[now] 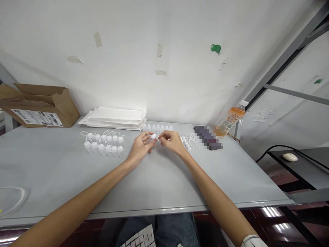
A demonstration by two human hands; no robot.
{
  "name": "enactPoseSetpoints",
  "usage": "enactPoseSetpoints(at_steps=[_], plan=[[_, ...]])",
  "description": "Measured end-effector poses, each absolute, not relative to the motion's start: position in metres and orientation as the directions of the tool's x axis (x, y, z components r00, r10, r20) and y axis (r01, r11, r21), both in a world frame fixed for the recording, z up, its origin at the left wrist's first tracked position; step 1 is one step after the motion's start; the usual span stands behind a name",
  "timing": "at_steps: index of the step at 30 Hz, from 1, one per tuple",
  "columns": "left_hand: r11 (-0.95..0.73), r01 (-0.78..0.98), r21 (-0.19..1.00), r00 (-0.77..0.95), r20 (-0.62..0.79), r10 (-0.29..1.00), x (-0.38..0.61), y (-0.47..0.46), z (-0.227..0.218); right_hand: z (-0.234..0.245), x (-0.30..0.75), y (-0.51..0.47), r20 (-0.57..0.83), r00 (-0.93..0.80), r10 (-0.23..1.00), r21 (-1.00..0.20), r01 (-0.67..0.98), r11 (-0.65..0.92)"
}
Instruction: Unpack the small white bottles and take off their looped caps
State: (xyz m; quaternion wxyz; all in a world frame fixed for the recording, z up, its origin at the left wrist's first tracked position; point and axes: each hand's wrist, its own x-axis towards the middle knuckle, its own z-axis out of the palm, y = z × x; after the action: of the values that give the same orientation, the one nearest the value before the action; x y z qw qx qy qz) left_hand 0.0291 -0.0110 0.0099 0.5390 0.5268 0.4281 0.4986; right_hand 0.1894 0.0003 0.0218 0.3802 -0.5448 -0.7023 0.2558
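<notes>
My left hand is closed around a small translucent dropper bottle, its narrow tip pointing up between the fingers. Just to the right of it, my right hand is pinched, fingertips close to the bottle's tip. Whatever lies in that pinch is too small to make out. Behind both hands stands a row of white small bottles, partly hidden by the fingers. Beside my right wrist lie several small nozzle tips and white looped pieces. Two rows of capped bottles stand left of my left hand, some with thin loops.
A stack of white sheets lies against the wall, beside an open cardboard box. To the right are a blurred dark flat object and a leaning drink bottle. A computer mouse rests on a separate shelf beyond the grey table.
</notes>
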Motion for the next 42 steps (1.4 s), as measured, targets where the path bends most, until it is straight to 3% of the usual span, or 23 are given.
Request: enactPoseSetpoints(at_steps=[6, 11, 16, 22, 32, 42], plan=[[-0.091, -0.063, 0.994, 0.138, 0.099, 0.986, 0.028, -0.009, 0.006, 0.022, 0.193, 0.003, 0.262, -0.11, 0.959, -0.787, 0.551, 0.279], [-0.125, 0.102, 0.987, 0.164, 0.107, 0.981, 0.028, -0.007, -0.001, 0.021, 0.198, 0.008, 0.337, -0.023, 0.941, -0.834, 0.457, 0.309], [-0.193, 0.204, 0.96, 0.156, 0.163, 0.974, 0.027, -0.007, -0.003, 0.022, 0.198, 0.007, 0.244, -0.125, 0.962, -0.897, 0.347, 0.273], [-0.205, 0.146, 0.968, 0.161, 0.181, 0.97, 0.027, -0.008, -0.001, 0.023, 0.196, 0.004, 0.117, -0.248, 0.962, -0.908, 0.367, 0.205], [-0.132, 0.084, 0.988, 0.199, 0.113, 0.974, 0.027, -0.014, 0.006, 0.028, 0.196, 0.003, -0.001, -0.35, 0.937, -0.969, 0.232, 0.086], [0.046, -0.108, 0.993, 0.259, -0.017, 0.966, 0.027, -0.014, 0.013, 0.034, 0.203, 0.002, 0.054, -0.407, 0.912, -0.962, 0.224, 0.156]])
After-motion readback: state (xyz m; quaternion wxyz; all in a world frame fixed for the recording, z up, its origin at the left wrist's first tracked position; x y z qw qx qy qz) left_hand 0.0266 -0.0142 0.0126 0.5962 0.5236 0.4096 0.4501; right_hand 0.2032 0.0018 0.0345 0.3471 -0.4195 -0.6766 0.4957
